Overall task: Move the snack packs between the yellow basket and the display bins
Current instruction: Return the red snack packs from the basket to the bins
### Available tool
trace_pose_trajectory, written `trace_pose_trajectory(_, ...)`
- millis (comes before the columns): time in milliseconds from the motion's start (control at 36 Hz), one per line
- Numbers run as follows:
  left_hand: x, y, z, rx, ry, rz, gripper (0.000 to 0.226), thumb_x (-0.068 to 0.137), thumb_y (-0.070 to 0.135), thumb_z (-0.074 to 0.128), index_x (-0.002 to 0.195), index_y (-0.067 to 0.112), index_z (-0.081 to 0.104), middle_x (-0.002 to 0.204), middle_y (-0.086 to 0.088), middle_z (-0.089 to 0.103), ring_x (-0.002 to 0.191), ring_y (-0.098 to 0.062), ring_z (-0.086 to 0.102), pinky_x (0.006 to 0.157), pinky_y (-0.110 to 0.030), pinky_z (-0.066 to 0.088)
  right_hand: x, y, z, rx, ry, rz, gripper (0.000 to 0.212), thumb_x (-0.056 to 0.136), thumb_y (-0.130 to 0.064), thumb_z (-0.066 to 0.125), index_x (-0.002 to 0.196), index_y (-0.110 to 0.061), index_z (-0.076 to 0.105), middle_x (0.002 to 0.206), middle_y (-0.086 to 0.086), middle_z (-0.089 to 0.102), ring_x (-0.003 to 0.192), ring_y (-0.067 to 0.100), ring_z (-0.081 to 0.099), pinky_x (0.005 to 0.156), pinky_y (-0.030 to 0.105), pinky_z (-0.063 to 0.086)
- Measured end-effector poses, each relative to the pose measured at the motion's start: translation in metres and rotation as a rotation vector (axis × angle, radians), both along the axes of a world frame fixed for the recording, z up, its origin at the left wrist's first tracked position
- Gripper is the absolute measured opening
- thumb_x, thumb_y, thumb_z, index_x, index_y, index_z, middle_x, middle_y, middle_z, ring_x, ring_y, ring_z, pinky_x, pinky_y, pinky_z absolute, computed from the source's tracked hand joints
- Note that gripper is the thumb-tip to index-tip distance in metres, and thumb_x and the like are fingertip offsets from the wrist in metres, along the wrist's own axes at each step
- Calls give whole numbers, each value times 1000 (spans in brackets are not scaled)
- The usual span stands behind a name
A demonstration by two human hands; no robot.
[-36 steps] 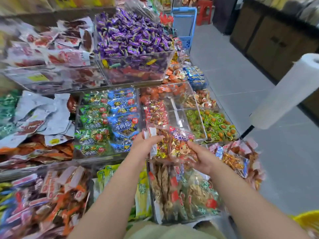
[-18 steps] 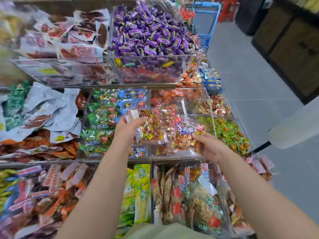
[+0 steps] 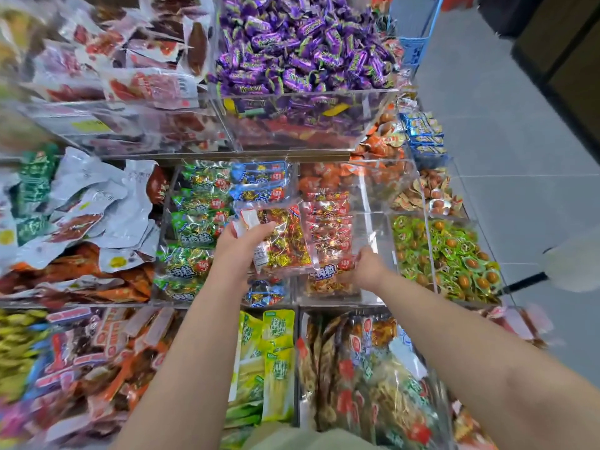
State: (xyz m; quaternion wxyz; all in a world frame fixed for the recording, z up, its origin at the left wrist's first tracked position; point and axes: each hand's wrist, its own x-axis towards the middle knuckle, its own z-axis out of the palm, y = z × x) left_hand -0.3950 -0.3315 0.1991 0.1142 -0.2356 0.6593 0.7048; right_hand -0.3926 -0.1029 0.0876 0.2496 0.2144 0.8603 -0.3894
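My left hand point(image 3: 242, 243) grips a clear snack pack point(image 3: 285, 245) full of gold and red wrapped pieces and holds it above the divider between two middle-row bins. My right hand point(image 3: 367, 267) reaches down into the clear display bin point(image 3: 376, 297) of red packs. Its fingers hold the right edge of a red snack pack point(image 3: 326, 276) that lies low on the pile there. The yellow basket is out of view.
A bin of green and blue packs point(image 3: 198, 228) sits left of my hands, and purple candies point(image 3: 302, 50) fill the bin above. Green-wrapped snacks point(image 3: 444, 254) lie to the right. A white roll point(image 3: 571, 264) juts in from the right over the grey floor point(image 3: 506, 131).
Both hands moved forward from in front of the lower shelf to the middle row. The right hand went down into the red-pack bin with its pack. The view shifted and the yellow basket left the frame.
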Motion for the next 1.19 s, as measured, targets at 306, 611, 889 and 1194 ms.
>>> trace_pose_trajectory(306, -5, 1, -15, 64, -31, 9, 51, 63, 31, 83, 107, 28, 57, 114, -6, 69, 105, -32, 65, 96, -55, 48, -2, 2, -19, -233, -143, -90, 94, 61, -28, 89, 138, -19, 36, 123, 5, 58, 91, 18, 62, 68, 27, 54)
trace_pose_trajectory(611, -9, 1, -15, 54, -20, 36, 35, 72, 29, 81, 99, 29, 59, 112, -2, 69, 105, -27, 65, 95, -54, 48, -10, -8, -25, -177, -31, -73, 70, 66, -17, 86, 108, -26, 31, 97, -7, 55, 98, 17, 55, 86, 30, 48)
trace_pose_trajectory(889, -9, 0, -18, 112, -26, 49, 40, 73, 26, 80, 107, 27, 59, 115, -5, 69, 107, -30, 64, 96, -55, 47, -15, 31, 17, -637, -276, -299, 108, 66, -76, 61, 150, -36, 6, 158, 3, 11, 142, 32, 18, 112, 52, 17)
trace_pose_trajectory(1194, -8, -1, -17, 124, -25, 33, 68, 59, 33, 83, 121, 23, 57, 113, -5, 70, 105, -30, 66, 93, -55, 50, -24, -33, -2, -383, -169, -459, 61, 93, -55, 40, 133, -10, 49, 135, 12, 52, 119, 33, 48, 95, 37, 39)
